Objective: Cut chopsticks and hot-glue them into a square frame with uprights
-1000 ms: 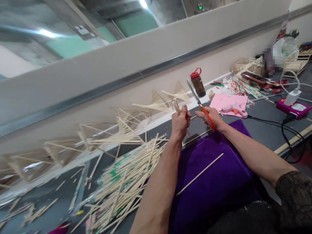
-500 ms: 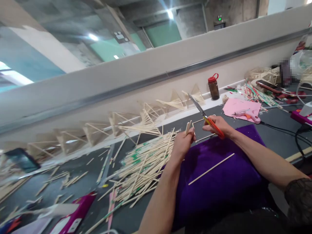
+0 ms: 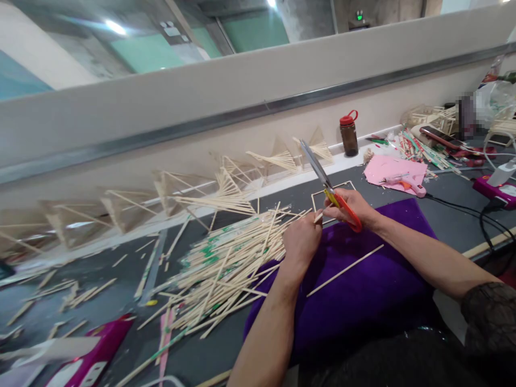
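My left hand [image 3: 303, 235] is closed around thin wooden sticks [image 3: 318, 217], whose ends poke out by the thumb; how many it holds is hidden. Close beside it, my right hand [image 3: 351, 207] grips scissors [image 3: 316, 165] with orange and yellow handles, their blades pointing up and away to the left. The fingers of both hands nearly meet. Partly covered by the right hand, a rectangular stick frame [image 3: 332, 189] lies on the dark table. One loose stick [image 3: 345, 270] rests on the purple cloth [image 3: 363, 290] below my hands.
A heap of wooden sticks [image 3: 226, 269] spreads left of my hands. Twisted stick models [image 3: 229, 188] line the wall, near a brown bottle [image 3: 349, 137]. At right, a pink glue gun [image 3: 407, 184] lies on pink paper [image 3: 379, 166], its cable trailing to a purple power strip [image 3: 497, 191].
The sticks in my left hand have tipped from upright towards my right hand, and the hands have come closer together. The camera view has shifted to the right.
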The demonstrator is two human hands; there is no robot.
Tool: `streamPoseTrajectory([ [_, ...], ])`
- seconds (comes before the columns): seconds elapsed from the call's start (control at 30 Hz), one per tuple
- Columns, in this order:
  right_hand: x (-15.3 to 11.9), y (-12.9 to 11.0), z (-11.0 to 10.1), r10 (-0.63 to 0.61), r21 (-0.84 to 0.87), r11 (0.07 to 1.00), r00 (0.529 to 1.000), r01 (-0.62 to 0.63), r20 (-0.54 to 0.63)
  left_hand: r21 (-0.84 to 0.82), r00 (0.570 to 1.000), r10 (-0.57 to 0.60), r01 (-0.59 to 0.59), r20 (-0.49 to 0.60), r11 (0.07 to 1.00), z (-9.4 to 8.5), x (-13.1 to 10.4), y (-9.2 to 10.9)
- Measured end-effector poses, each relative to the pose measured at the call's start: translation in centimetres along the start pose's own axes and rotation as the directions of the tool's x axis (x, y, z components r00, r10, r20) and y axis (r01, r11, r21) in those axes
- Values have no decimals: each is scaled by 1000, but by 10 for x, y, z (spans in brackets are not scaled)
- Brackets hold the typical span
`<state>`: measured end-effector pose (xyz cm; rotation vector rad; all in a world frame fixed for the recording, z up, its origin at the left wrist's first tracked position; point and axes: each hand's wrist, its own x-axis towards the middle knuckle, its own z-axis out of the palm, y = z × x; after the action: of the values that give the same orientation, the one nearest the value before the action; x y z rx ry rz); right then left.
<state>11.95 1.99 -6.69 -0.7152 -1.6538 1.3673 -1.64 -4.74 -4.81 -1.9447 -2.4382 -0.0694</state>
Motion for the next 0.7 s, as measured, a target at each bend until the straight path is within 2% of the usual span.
streamPoseTrajectory([
  [0.07,-2,-2,1,-10,-48,999,1000,10,-9,-1,1000,13,-13,11,1000,1,-2,1],
  [0.17,-5,-4,0,-34,-63,997,999,37,42,-17,999,39,-39,19,999,3,-3,1],
  [0.53,-3,8,-5,-2,19,1000,998,1,63,-61,998,52,-54,-28,997,13,-2,2],
  [0.63,-2,6,-7,-9,-6,1000,998,9,64,-72,997,83,-83,-4,994,13,0,0],
  [0.7,-2,3,-9,-16,-29,999,996,19,93,-143,992,129,-126,9,982,12,1,-4],
])
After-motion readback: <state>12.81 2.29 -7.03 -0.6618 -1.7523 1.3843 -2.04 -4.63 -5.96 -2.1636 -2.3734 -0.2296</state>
